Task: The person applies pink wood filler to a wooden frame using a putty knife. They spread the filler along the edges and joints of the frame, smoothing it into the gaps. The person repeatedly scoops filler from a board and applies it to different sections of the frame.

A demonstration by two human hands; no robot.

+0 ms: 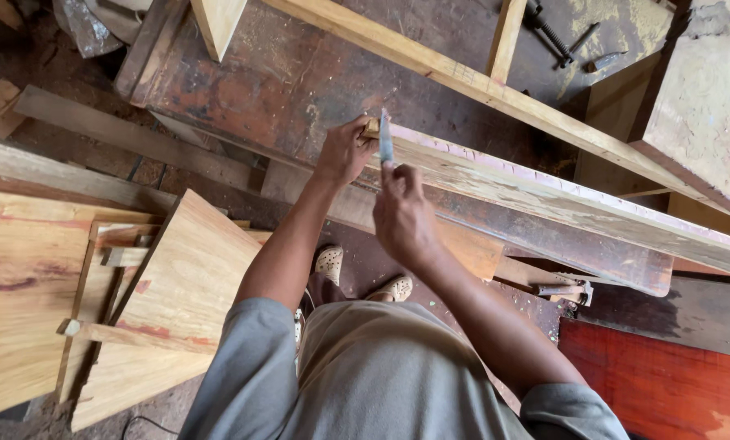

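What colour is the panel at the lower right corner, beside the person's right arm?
The panel is bright red-orange with darker grain streaks, seen best in the head view.

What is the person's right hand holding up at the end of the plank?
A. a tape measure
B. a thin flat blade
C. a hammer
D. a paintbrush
B: the right hand pinches a thin flat blade, upright at the end of the plank, where the left hand grips a small wooden piece.

Head view, steeply down, close.
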